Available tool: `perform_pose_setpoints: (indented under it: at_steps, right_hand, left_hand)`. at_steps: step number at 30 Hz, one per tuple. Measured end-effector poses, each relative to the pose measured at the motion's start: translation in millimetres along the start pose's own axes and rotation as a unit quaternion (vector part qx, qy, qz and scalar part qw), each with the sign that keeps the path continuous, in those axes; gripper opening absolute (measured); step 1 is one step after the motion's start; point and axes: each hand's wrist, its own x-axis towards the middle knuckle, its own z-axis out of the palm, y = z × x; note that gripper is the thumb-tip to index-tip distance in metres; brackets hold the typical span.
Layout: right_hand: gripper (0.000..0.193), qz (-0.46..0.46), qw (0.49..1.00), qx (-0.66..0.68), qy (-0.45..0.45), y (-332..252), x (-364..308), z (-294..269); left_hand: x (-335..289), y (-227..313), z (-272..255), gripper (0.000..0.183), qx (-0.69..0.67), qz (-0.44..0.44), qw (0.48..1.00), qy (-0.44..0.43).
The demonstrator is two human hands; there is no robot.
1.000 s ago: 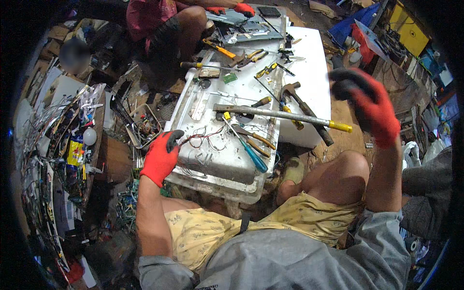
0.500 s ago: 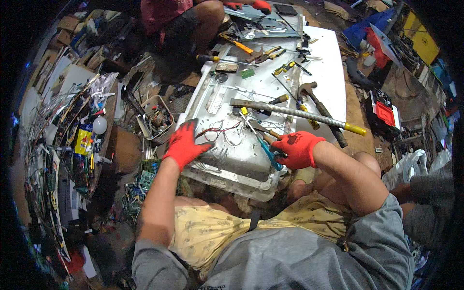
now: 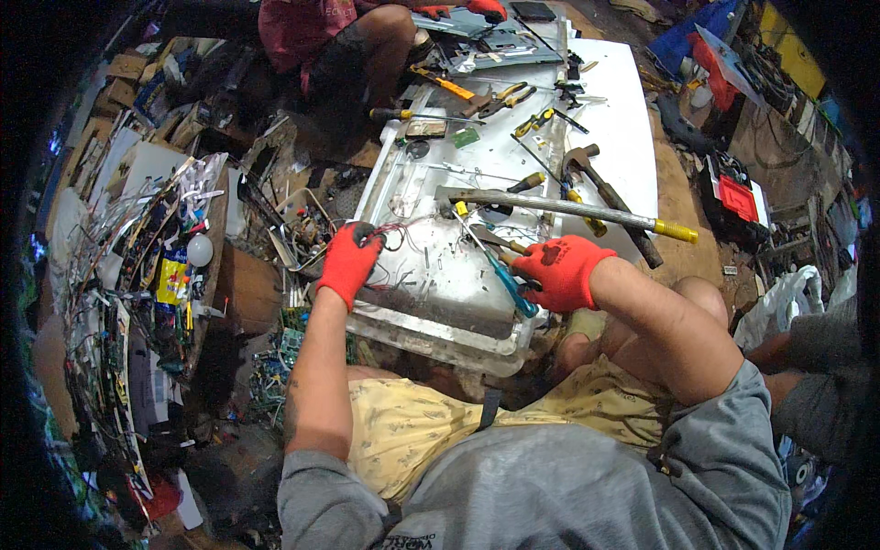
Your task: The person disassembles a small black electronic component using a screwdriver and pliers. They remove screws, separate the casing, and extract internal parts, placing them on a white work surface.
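Observation:
On the white panel [image 3: 440, 307], my left hand [image 3: 348, 266], in a red glove with dark fingertips, pinches a bundle of thin red and dark wires [image 3: 396, 229]. The wires trail off to its right. My right hand [image 3: 561, 273], gloved alike, is closed around the handle of a wooden-handled knife [image 3: 498, 239], its blade pointing left; most of the handle is hidden. Beside those fingers lies a teal-handled tool [image 3: 510, 282]. A long metal bar with a yellow end [image 3: 568, 209] lies beyond both hands.
A hammer [image 3: 600, 188], screwdrivers [image 3: 394, 115], pliers [image 3: 510, 95] and a green circuit board [image 3: 465, 137] lie farther up. Another person [image 3: 312, 46] in red gloves squats at the far side. Wire scrap [image 3: 128, 321] heaps at left; a black-red toolbox [image 3: 736, 200] stands right.
My left hand has gone from spread fingers to closed on the wires, lifting them slightly. My right hand has shifted a little, still around the knife handle.

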Motion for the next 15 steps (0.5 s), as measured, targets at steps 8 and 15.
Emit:
perform_pose_setpoints:
  at_steps: [8, 15]
  right_hand:
    - [0.046, -0.014, 0.994, 0.008, 0.112, 14.2, -14.7, 1.5]
    - [0.043, -0.031, 0.998, -0.001, 0.049, -8.1, 3.0, 4.9]
  left_hand:
    - [-15.9, 52.1, -23.3, 0.040, -0.105, -0.032, 0.986, 0.127]
    - [-68.0, 2.1, -75.5, 0.032, -0.092, 0.019, 0.987, 0.127]
